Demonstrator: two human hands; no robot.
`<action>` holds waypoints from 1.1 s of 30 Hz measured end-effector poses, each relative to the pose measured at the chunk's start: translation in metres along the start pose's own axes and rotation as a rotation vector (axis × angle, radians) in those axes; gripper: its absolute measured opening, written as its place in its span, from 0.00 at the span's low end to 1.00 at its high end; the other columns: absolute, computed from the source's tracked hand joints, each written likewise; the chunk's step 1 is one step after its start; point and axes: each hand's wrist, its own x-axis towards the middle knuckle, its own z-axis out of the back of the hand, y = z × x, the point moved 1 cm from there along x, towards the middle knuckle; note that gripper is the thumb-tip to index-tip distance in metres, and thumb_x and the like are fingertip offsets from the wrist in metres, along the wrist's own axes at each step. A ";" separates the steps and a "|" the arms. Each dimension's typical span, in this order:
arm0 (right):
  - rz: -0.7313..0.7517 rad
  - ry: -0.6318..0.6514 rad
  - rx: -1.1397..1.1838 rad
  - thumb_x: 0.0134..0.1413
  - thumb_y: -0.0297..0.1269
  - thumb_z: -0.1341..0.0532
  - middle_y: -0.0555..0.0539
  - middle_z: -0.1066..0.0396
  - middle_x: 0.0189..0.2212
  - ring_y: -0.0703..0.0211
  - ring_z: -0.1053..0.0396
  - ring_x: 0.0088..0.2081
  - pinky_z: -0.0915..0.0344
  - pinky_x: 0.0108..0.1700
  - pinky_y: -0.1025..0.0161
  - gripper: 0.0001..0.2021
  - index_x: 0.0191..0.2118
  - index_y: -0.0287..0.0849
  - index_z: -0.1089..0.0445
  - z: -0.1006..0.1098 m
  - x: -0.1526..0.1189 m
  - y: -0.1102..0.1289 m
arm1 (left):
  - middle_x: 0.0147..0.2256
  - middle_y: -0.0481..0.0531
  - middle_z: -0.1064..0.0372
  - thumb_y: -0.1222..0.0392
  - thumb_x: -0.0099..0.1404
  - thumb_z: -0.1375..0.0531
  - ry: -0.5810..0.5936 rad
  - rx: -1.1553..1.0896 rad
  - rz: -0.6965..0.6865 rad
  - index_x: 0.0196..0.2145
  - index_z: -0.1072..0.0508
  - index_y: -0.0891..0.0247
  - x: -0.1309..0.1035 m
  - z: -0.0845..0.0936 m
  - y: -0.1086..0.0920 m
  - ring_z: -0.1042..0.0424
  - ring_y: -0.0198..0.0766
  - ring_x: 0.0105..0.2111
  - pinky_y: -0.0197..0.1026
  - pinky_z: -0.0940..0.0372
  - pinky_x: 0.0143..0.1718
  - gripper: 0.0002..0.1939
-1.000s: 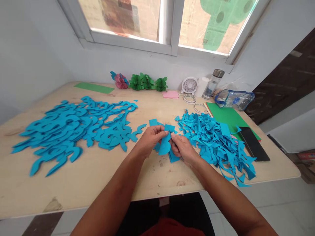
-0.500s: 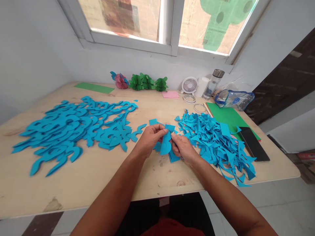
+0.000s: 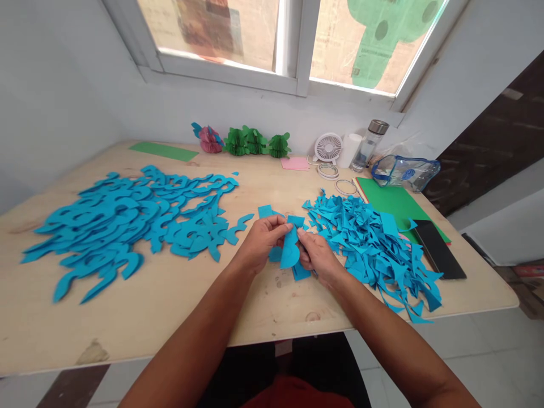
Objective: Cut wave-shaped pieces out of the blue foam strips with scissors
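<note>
Between my hands is a folded blue paper piece (image 3: 290, 249) with a scalloped edge. My left hand (image 3: 266, 241) pinches its upper left side between thumb and fingers. Closed at the paper's right edge is my right hand (image 3: 317, 252); whatever lies inside its curled fingers is hidden. More blue paper (image 3: 301, 272) lies under the hands. Cut-out blue paper shapes (image 3: 106, 215) form a large pile on the left, and small blue scraps (image 3: 365, 243) are heaped on the right.
Along the wall stand green paper figures (image 3: 254, 141), a pink one (image 3: 209, 140), a small fan (image 3: 328, 148) and a glass bottle (image 3: 369, 146). A clear pouch (image 3: 406, 171), green sheets (image 3: 393, 201) and a black phone-like slab (image 3: 440, 249) are at the right.
The blue piece has shifted slightly right and turned a little between my hands. My right fingers have moved slightly along its edge. The piles look the same.
</note>
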 end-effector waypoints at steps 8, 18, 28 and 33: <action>-0.015 -0.010 0.027 0.44 0.63 0.38 0.59 0.50 0.10 0.72 0.55 0.12 0.60 0.14 0.69 0.28 0.17 0.44 0.46 -0.001 0.000 0.000 | 0.21 0.46 0.34 0.54 0.48 0.33 0.010 -0.034 0.028 0.24 0.31 0.64 -0.002 -0.003 0.001 0.35 0.33 0.22 0.36 0.40 0.25 0.13; -0.019 -0.020 0.034 0.44 0.62 0.37 0.59 0.50 0.10 0.72 0.57 0.12 0.61 0.14 0.69 0.27 0.18 0.44 0.47 0.000 0.001 0.000 | 0.19 0.44 0.37 0.54 0.48 0.33 0.012 -0.043 0.029 0.22 0.33 0.64 -0.005 -0.005 -0.001 0.39 0.30 0.20 0.34 0.43 0.23 0.13; -0.014 -0.001 0.013 0.43 0.63 0.37 0.59 0.50 0.10 0.73 0.56 0.12 0.61 0.15 0.69 0.28 0.18 0.44 0.47 -0.001 -0.001 0.001 | 0.19 0.44 0.36 0.54 0.47 0.33 -0.034 0.015 -0.009 0.23 0.32 0.64 -0.003 -0.003 -0.003 0.38 0.31 0.21 0.35 0.42 0.23 0.13; 0.003 0.007 -0.015 0.44 0.63 0.38 0.58 0.50 0.10 0.72 0.57 0.12 0.61 0.14 0.69 0.28 0.17 0.44 0.45 -0.002 -0.001 0.002 | 0.18 0.44 0.38 0.55 0.48 0.35 0.004 0.085 -0.022 0.21 0.34 0.63 -0.005 -0.001 -0.009 0.40 0.31 0.20 0.34 0.44 0.22 0.12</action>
